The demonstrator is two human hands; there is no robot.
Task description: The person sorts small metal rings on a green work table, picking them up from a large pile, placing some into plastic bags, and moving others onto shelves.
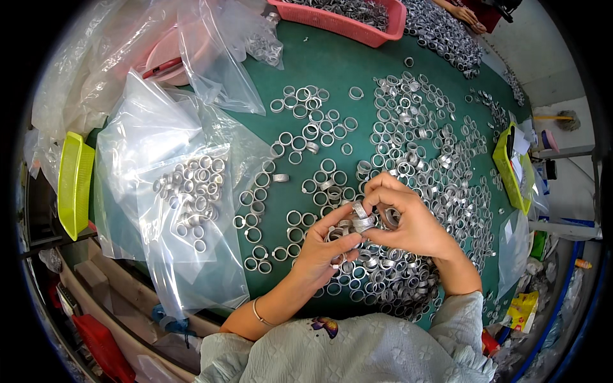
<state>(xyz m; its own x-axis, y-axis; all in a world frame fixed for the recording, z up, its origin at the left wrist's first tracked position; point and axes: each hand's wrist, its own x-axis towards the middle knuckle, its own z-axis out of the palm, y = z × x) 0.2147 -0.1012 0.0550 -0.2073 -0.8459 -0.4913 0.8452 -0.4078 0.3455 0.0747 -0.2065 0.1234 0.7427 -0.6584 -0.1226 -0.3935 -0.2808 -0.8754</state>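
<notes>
Silver metal rings point(363, 222) are gathered in my left hand point(317, 249), whose fingers wrap round several of them. My right hand point(408, 220) meets it from the right, thumb and fingers pinched on rings at the left hand's fingertips; exactly how many it grips is hidden. Below and beyond both hands, loose rings point(415, 127) lie spread and heaped on the green table point(319, 64). A looser group of rings point(311, 131) lies to the left of that heap. On the left, a clear plastic bag point(185, 262) has several rings point(198, 188) on or inside it; I cannot tell which.
A pink basket point(377, 32) full of small metal parts stands at the far edge. Yellow-green baskets point(75, 185) flank the table, one per side. Clear plastic sheets point(96, 70) cover the far left. Another person's hand point(469, 16) is at the far right, by a heap of parts point(440, 38).
</notes>
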